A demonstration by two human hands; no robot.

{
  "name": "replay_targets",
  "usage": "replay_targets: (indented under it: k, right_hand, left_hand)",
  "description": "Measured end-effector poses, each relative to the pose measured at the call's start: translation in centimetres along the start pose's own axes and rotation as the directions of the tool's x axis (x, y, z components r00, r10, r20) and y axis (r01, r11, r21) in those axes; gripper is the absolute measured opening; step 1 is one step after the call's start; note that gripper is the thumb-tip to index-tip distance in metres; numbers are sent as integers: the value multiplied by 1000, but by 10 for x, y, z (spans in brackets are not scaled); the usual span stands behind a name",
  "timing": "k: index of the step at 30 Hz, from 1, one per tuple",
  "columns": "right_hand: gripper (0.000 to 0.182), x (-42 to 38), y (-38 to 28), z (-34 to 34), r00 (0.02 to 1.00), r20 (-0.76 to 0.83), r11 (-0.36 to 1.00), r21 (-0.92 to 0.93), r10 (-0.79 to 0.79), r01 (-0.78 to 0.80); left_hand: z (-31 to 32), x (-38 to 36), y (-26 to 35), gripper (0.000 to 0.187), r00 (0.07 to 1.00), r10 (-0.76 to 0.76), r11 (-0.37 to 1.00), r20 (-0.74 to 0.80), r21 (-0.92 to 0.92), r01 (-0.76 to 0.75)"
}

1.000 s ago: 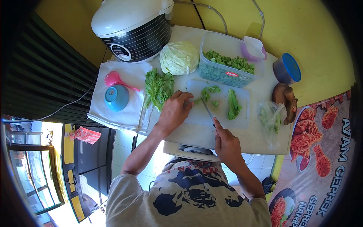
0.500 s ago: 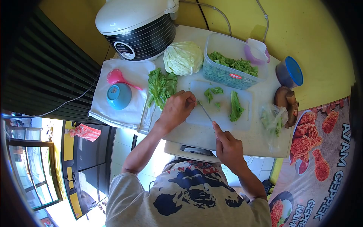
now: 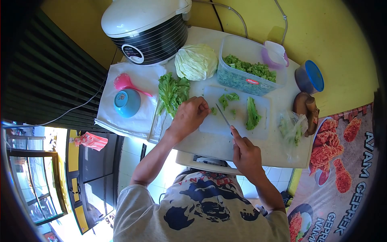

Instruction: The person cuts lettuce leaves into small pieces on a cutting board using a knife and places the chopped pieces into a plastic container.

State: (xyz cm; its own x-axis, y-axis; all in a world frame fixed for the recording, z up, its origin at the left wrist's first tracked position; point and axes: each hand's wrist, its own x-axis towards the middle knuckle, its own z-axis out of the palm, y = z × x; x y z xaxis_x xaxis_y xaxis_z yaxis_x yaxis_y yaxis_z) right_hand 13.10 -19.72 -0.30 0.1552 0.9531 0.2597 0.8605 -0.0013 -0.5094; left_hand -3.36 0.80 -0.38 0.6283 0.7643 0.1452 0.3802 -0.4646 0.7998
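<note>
My right hand (image 3: 246,155) is wrapped round the handle of a knife (image 3: 223,113), its blade pointing up and left over the white cutting board (image 3: 258,135). At the board's left edge my left hand (image 3: 189,115) has its fingers drawn together; what they pinch, if anything, is hidden. A small lettuce scrap (image 3: 213,110) lies right by those fingertips. Cut lettuce pieces (image 3: 228,98) and one longer lettuce leaf (image 3: 252,113) rest on the board. Just beyond my left hand lies a bunch of leaf lettuce (image 3: 173,92).
Behind the board stand a clear tub (image 3: 242,82) of chopped lettuce and a cabbage (image 3: 196,61). A rice cooker (image 3: 147,36) is at back left, near a blue bowl (image 3: 127,103) and pink ladle (image 3: 123,81). At right are a plastic bag (image 3: 292,129) and blue-lidded container (image 3: 309,76).
The knife has moved slightly right, away from my left fingertips, and its blade now points more steeply up. My right hand shifted a little right; the left has barely moved.
</note>
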Motion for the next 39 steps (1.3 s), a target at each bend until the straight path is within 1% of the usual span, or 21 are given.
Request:
replay_targets:
  k: [2,5,11,14,20,26,32,35,38,39]
  right_hand:
    - [64,-3,-4,-3,999,51,999,47,-18,16]
    - [64,-10,3,5,998,68,999,52,-9,6]
    - [66,-7,5,7,998,58,999,-37,-12,15]
    - [61,-3,-2,4,993,111,995,-93,46,-36]
    - [67,6,-9,2,991,132,985,-174,19,4]
    - [65,26,-5,9,994,103,992,-120,-27,39]
    - [62,-5,-3,-9,988,152,994,-109,16,1]
    - [59,-7,2,-10,996,85,999,26,20,-23]
    - [58,-4,4,-6,994,-49,993,64,98,-94]
    - [57,-1,6,-4,994,-61,995,53,91,-88]
  left_hand:
    - [0,0,-1,18,1000,11,1000,1,9,-11]
    - [-1,1,-1,18,1000,-24,1000,14,-15,24]
    - [-1,1,0,17,1000,-20,1000,19,-6,20]
    - [0,1,-1,18,1000,-20,999,13,-29,21]
    - [-1,1,-1,18,1000,-3,1000,12,-9,4]
    - [-2,1,-1,16,999,21,1000,25,-9,-21]
    - [-2,-2,-6,16,999,53,998,4,15,-54]
    - [0,-4,-6,20,991,129,991,-34,53,-127]
    - [1,-4,9,32,992,128,988,7,81,-128]
    - [4,-3,8,35,991,136,988,21,76,-137]
